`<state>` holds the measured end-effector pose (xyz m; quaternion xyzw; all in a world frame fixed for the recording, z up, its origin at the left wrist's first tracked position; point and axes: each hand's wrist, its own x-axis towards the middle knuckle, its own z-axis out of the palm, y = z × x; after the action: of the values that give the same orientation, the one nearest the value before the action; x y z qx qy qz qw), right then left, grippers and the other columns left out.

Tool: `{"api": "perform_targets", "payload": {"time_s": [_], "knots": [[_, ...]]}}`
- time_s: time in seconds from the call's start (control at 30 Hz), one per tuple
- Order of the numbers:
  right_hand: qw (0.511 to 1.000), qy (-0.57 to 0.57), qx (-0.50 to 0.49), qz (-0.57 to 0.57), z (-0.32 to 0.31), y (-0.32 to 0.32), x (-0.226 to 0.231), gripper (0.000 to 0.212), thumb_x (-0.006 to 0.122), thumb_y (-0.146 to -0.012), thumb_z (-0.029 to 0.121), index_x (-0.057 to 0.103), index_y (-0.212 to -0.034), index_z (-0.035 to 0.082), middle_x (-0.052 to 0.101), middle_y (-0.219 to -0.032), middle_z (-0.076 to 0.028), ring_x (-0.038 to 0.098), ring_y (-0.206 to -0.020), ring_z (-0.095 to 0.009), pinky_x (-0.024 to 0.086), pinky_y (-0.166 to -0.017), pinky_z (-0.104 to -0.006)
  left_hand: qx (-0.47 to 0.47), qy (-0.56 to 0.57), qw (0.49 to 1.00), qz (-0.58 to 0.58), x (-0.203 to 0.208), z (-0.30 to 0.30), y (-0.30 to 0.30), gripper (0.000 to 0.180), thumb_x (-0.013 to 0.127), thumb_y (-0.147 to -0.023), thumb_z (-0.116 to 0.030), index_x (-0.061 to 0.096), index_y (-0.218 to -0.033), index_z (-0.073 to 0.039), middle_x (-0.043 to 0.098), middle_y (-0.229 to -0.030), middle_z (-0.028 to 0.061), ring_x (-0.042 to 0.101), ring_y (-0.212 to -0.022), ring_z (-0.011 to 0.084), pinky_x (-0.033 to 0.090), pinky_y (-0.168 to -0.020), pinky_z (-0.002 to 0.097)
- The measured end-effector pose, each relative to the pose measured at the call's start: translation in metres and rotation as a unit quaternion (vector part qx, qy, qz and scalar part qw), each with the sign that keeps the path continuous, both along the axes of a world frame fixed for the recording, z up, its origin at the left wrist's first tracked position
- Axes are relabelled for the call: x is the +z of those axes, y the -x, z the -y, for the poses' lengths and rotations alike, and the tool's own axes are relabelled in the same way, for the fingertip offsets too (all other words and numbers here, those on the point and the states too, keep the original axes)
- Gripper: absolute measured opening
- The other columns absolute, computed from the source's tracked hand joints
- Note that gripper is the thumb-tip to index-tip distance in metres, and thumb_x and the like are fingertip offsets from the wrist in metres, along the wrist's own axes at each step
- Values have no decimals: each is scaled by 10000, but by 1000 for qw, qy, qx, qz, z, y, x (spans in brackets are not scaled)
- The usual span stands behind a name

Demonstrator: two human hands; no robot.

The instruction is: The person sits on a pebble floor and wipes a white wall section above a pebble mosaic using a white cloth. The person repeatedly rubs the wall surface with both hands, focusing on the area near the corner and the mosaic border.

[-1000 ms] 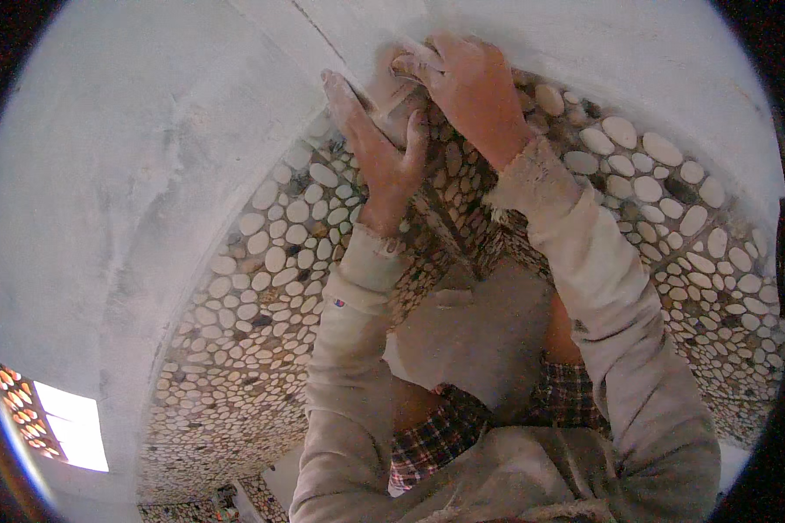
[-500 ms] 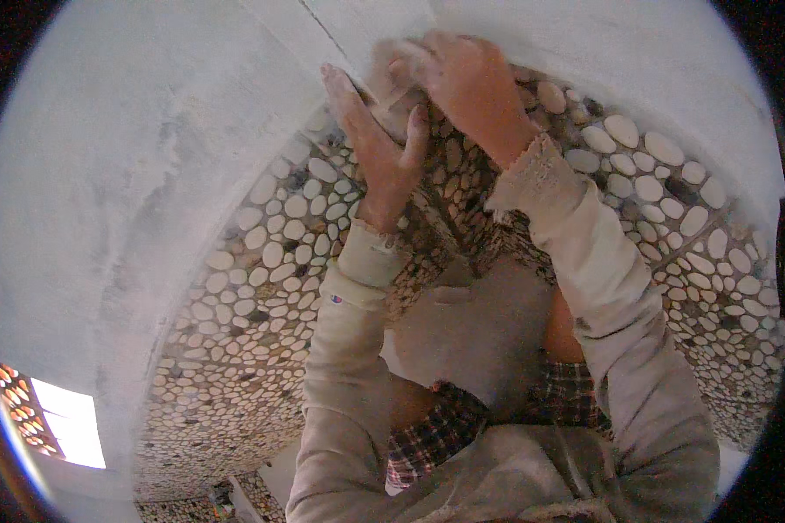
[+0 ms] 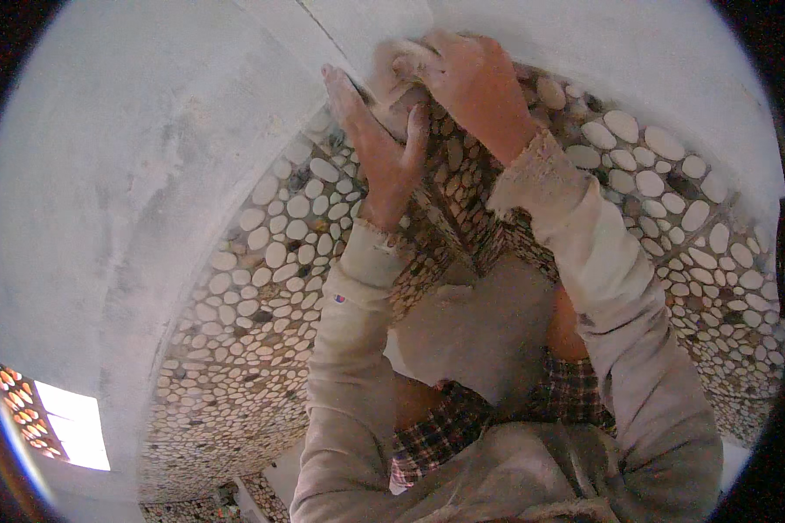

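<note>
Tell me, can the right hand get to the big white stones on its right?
Probably yes: the right hand is close to the white stones, and only other stones show between them, though depth is hard to judge.

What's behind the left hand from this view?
Around the left hand, the pebbled surface shows at lower left and a pale smooth surface at upper left. What lies directly behind it is covered, so I cannot tell.
</note>
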<state>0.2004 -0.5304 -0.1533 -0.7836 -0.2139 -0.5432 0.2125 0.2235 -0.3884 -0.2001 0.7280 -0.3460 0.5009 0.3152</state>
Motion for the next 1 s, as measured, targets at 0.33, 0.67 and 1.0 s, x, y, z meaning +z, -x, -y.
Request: {"api": "perform_targets", "payload": {"time_s": [0.33, 0.67, 1.0], "knots": [[993, -27, 103, 51, -11, -12, -9, 191, 565, -829, 244, 667, -930, 119, 647, -895, -93, 632, -869, -296, 524, -769, -427, 4, -16, 1000, 20, -5, -5, -8, 950, 646, -861, -388, 96, -1464, 98, 98, -1529, 314, 94, -1427, 455, 114, -1158, 492], [992, 49, 90, 73, 2, -2, -2, 210, 550, -827, 239, 668, -984, 162, 664, -986, -42, 645, -914, -254, 536, -795, -381, -11, 12, 1000, -22, -10, -4, -16, 920, 656, -842, -286, 96, -1465, 98, 104, -1529, 311, 106, -1424, 455, 115, -1157, 493], [992, 28, 100, 69, -1, 0, 2, 200, 633, -803, 252, 653, -931, 98, 654, -934, -111, 632, -840, -312, 519, -706, -405, -41, 28, 998, -29, -10, -7, -18, 928, 668, -837, -281, 99, -1466, 95, 102, -1531, 308, 110, -1423, 452, 121, -1159, 494]]}}
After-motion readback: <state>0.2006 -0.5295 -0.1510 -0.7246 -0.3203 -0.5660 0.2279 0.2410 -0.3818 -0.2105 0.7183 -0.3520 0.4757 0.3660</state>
